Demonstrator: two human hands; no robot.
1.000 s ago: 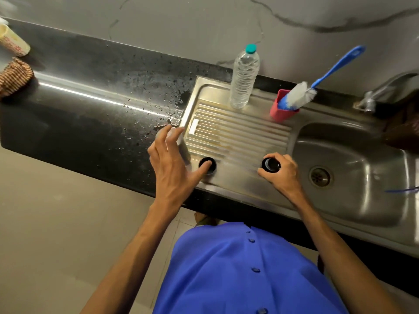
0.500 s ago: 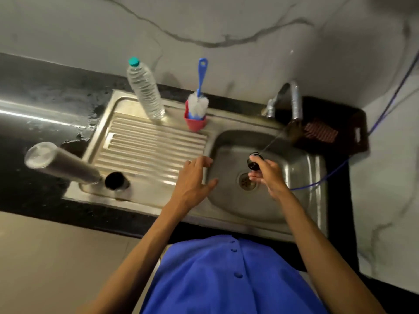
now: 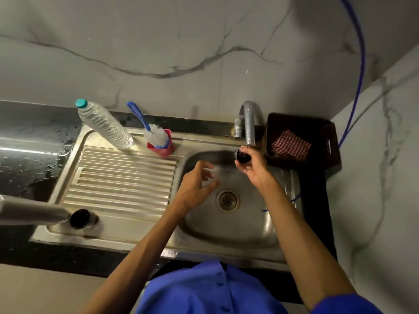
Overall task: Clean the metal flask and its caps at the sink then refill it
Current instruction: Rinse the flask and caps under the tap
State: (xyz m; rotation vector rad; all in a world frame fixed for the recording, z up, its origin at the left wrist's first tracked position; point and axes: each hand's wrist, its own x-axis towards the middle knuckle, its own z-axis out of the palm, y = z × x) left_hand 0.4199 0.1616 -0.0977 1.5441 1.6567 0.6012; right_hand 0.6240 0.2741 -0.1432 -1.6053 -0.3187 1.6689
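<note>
Item: black cap (image 3: 243,155), pinched in the fingers of the right hand (image 3: 252,167), held directly under the spout of the tap (image 3: 249,123) and above the back of the sink (image 3: 229,232) basin. Which way its open side faces cannot be told.

Item: left hand (image 3: 196,185), holding nothing, fingers loosely curled (slightly blurred), just left of the grip and lower, over the basin's left part beside the drain (image 3: 227,200).

Item: metal flask (image 3: 34,211), well to the left of the grip at the front corner of the drainboard. It appears strongly tilted by the wide lens, its long axis running left to right, the mouth end toward the grip.

Item: second black cap (image 3: 80,218), touching or just beside the flask's right end; open side up.

Item: plastic water bottle (image 3: 104,126) and red cup (image 3: 162,147) with blue-handled brush (image 3: 145,125), at the drainboard's back edge, left of the grip.

Item: dark basket (image 3: 301,141) with checked cloth (image 3: 291,145), just right of the grip.

Change since half a second ago: the right hand has carried the cap up from above the drain to the spout; the left hand has moved in over the basin; flask and second cap unmoved.
</note>
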